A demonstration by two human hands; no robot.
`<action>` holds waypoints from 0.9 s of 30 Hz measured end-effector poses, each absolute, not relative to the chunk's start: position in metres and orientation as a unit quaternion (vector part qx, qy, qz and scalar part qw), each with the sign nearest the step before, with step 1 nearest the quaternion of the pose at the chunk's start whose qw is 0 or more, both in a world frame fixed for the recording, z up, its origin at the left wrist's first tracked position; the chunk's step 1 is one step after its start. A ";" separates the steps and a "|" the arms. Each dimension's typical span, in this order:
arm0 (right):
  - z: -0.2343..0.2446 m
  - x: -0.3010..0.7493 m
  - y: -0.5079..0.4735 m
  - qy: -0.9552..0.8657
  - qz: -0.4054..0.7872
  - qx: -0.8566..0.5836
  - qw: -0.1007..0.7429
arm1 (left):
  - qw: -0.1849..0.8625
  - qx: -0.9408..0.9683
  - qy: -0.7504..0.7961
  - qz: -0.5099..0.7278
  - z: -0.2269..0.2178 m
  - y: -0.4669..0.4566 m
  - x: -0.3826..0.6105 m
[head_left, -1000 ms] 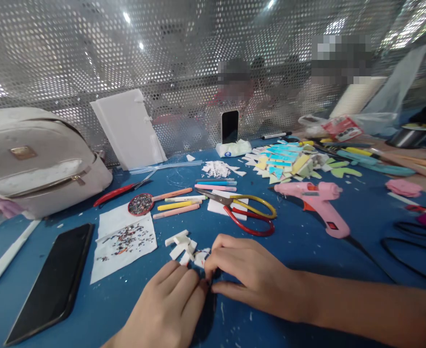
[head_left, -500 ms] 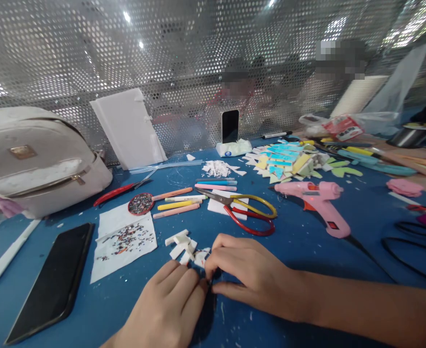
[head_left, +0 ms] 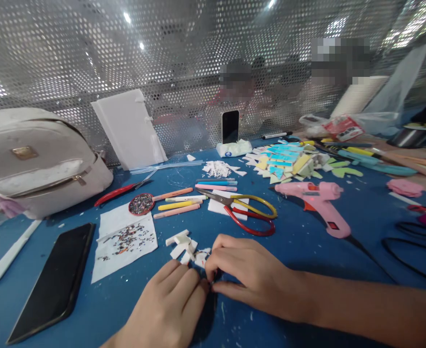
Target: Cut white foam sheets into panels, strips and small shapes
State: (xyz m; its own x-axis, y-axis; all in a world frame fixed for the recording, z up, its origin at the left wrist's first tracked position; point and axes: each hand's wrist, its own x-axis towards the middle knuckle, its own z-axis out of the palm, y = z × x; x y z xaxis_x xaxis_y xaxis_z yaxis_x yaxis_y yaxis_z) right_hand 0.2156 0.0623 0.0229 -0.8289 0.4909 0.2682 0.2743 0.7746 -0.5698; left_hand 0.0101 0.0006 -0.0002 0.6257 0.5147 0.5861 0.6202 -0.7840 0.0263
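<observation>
My left hand (head_left: 167,304) and my right hand (head_left: 247,275) meet fingertip to fingertip low over the blue table. Both are closed, fingers curled in a pinch around something small and dark that they mostly hide. Just beyond the fingers lies a small heap of white foam pieces (head_left: 183,247). A pair of scissors (head_left: 242,205) with one yellow and one red handle rests past my right hand, partly on a white sheet. Left of the heap, a white paper (head_left: 107,261) carries scattered dark glitter bits (head_left: 129,239).
Markers (head_left: 178,205) and a red dish of sequins (head_left: 141,204) lie mid-table. A pink glue gun (head_left: 316,200) with its cord is on the right. Cut paper strips (head_left: 288,159) pile behind it. A black phone (head_left: 53,280), red pliers (head_left: 114,194) and a white backpack (head_left: 35,164) occupy the left.
Almost nothing differs. Both hands keep their place and their pinch; the view has shifted very slightly.
</observation>
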 end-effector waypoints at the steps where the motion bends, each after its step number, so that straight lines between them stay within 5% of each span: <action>1: 0.023 0.216 0.062 -0.919 0.265 -0.207 0.206 | 0.088 -0.897 -0.317 -0.296 0.000 0.001 0.010; 27: 0.019 0.218 0.063 -0.916 0.282 -0.195 0.209 | 0.043 -0.895 -0.323 -0.305 -0.006 0.000 0.007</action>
